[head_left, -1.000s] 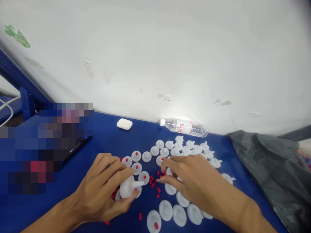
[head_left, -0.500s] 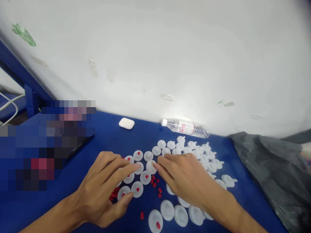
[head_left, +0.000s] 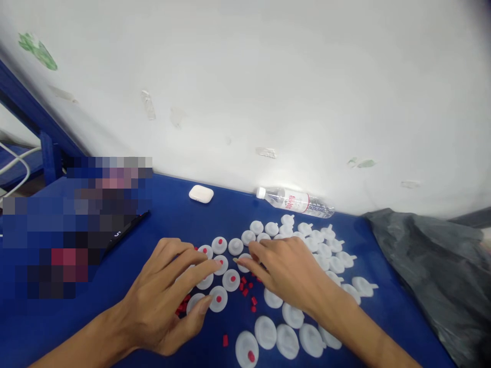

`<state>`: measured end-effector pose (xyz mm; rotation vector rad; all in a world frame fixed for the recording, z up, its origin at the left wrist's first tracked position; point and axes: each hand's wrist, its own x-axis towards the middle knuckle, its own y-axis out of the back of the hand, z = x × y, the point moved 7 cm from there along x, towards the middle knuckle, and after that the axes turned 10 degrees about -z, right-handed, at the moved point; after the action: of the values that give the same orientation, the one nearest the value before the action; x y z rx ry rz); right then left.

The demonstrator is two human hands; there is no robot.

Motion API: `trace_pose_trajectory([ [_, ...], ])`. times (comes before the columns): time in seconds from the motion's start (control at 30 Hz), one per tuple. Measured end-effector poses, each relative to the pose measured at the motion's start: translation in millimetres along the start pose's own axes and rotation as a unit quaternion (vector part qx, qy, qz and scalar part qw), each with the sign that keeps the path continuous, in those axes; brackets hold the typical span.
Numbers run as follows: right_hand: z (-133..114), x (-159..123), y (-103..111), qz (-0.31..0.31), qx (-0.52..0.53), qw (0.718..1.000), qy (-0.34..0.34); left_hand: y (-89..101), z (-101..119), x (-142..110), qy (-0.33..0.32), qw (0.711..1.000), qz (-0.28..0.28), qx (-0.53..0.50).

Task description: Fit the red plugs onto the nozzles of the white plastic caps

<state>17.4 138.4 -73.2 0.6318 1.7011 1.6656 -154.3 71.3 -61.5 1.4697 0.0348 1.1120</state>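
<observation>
My left hand (head_left: 164, 296) lies on the blue table (head_left: 161, 220) with fingers stretched out, fingertips touching white round caps (head_left: 218, 298) that carry red plugs in their middles. My right hand (head_left: 286, 271) reaches left over the caps, its fingers extended and close together, the tips at a white cap (head_left: 242, 261) beside the left fingertips. Loose red plugs (head_left: 247, 294) lie between the hands. More white caps without plugs (head_left: 326, 250) spread to the right and near edge (head_left: 276, 337).
A clear water bottle (head_left: 295, 201) lies against the white wall (head_left: 245, 92). A white earbud case (head_left: 201, 193) sits at the back. A dark phone (head_left: 125, 230) lies left, a grey-black plastic bag (head_left: 429, 266) at the right.
My left hand has put down the white cap it held and now lies flat. My right hand has slid left toward the left fingertips.
</observation>
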Motion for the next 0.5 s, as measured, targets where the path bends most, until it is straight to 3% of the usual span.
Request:
trace_pose_trajectory([
  [0.13,16,-6,9,0.036,-0.038,0.997,-0.057,1.6,0,1,-0.005,1.000,0.006,-0.003],
  [0.33,18,-1,-6,-0.031,-0.071,0.996,-0.038,-1.5,-1,0,-0.013,1.000,0.005,-0.008],
  [0.5,10,-10,24,0.080,0.024,0.996,-0.013,-3.6,-2,-6,-0.018,0.999,0.026,-0.005],
])
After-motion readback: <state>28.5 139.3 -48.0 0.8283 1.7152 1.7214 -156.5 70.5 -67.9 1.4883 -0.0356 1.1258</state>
